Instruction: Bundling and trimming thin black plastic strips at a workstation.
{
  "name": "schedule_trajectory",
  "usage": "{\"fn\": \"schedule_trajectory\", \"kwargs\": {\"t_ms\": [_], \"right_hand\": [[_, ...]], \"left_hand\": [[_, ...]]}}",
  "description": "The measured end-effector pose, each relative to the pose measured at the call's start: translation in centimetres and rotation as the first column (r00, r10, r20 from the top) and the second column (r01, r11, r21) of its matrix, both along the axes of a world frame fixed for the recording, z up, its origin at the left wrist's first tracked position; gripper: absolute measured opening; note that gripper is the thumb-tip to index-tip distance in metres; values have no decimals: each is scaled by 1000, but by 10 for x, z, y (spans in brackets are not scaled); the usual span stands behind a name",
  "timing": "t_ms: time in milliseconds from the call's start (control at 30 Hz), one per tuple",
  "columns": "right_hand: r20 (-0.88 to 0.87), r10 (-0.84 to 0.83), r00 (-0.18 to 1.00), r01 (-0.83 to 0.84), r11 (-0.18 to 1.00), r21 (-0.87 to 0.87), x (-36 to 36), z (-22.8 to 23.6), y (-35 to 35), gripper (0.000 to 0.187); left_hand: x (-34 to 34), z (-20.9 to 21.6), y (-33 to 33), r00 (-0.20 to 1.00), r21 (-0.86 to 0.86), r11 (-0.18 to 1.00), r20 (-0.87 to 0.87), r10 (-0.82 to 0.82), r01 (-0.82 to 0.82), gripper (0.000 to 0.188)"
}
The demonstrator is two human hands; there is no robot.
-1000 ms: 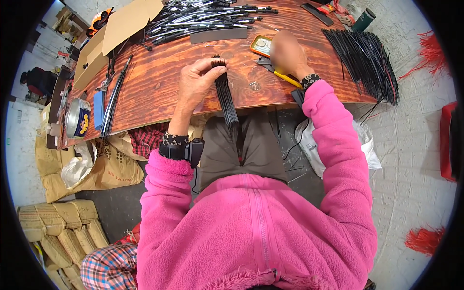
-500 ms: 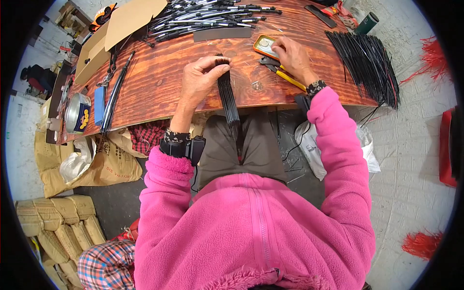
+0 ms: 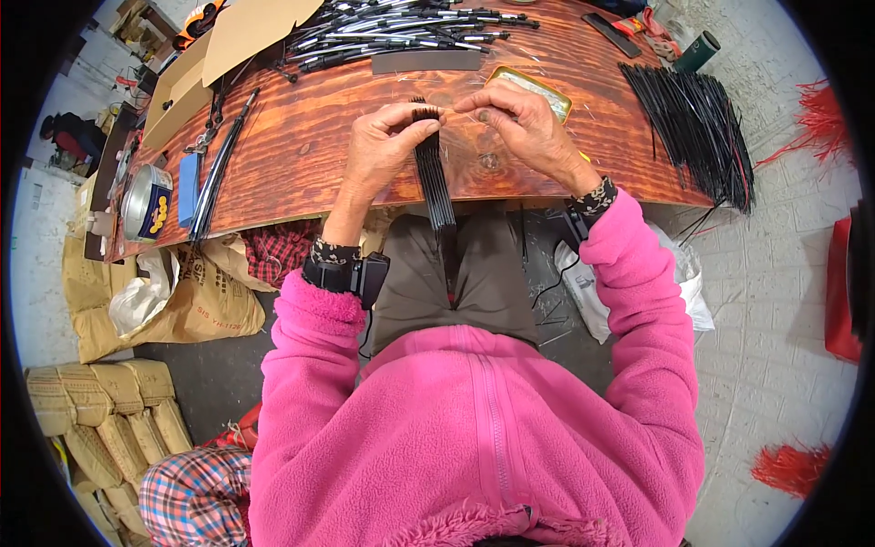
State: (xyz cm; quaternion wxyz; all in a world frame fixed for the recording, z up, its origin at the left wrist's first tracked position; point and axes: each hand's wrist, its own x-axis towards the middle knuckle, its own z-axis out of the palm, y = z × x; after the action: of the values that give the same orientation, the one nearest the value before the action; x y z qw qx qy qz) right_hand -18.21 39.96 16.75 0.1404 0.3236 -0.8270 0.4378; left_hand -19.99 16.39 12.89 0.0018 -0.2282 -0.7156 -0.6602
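Bundle Held Near Its Upper End

Handling: The table (image 3: pixel 301 164) lay beneath both hands. The bundle (image 3: pixel 435 178), a flat row of slim black rods, hung over the table's near edge above the lap. It appeared light and springy lengthwise; single rods would probably have slid or fanned apart under a loose grip. The better hold seemed to be a flat pinch across the full row, close to the upper end.

Hands: The left hand (image 3: pixel 387 146) gripped the bundle there between thumb and fingers. The right hand (image 3: pixel 529 132) was curled with its fingertips just beside the left's; whether it pinched anything could not be told. The tray (image 3: pixel 569 102) lay just beyond it.

Markings: The sack (image 3: pixel 214 305) carried printed characters. The tin (image 3: pixel 150 205) bore a dark label with yellow shapes. No writing was visible on the bundle.
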Motion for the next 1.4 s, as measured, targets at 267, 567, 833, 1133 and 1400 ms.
{"fn": "schedule_trajectory", "kwargs": {"t_ms": [267, 567, 833, 1133, 1400], "right_hand": [[-41, -2, 999, 2, 1000, -11, -1, -2, -2, 24], [-274, -120, 954, 144, 987, 70, 5, 2, -12, 21], [-456, -169, 874, 239, 966, 100, 0, 1, -20, 19], [-330, -134, 934, 164, 984, 63, 4, 3, -27, 14], [47, -7, 999, 15, 985, -172, 1, -6, -28, 13]], "left_hand": [[1, 0, 0, 1000, 17, 1000, 6, -13, 12, 19], [0, 0, 0, 1000, -19, 1000, -11, 7, -7, 18], [0, -1, -2, 1000, -17, 1000, -5, 7, -7, 18], [1, 2, -6, 999, -57, 998, -43, 19, -22, 18], [3, 4, -7, 996, -141, 990, -82, 20, -32, 19]]}}
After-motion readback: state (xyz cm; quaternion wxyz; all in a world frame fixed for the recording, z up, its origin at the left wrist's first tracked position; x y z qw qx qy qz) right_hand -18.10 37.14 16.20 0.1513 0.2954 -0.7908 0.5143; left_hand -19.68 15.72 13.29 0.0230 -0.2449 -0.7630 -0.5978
